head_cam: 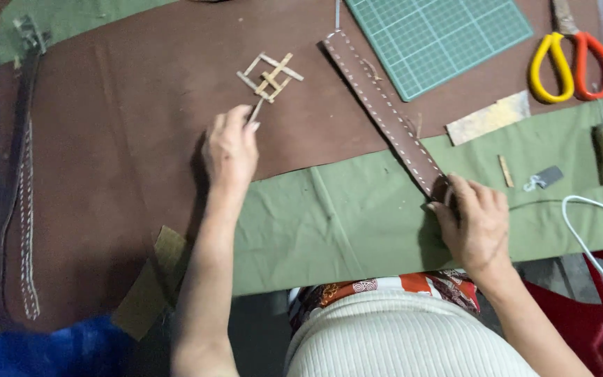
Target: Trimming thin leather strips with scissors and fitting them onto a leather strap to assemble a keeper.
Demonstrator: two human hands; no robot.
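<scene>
Leather strap point(385, 112) end under right hand point(474, 222); left hand point(230, 148) seemingly pinching stick point(256, 110)

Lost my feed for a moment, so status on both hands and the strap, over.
Left hand pinching a stick at the small wooden lattice. Right hand gripping near end of brown stitched leather strap. Nothing between them; scissors off to the side.

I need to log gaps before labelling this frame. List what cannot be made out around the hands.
Head view only:
- Near end of the brown stitched strap: covered by the right hand.
- What the left hand pinches: only a thin stick tip shows by the small wooden frame.
- Scissors: blades cut off by the top edge.
- Small grey clip: too small to identify.
</scene>
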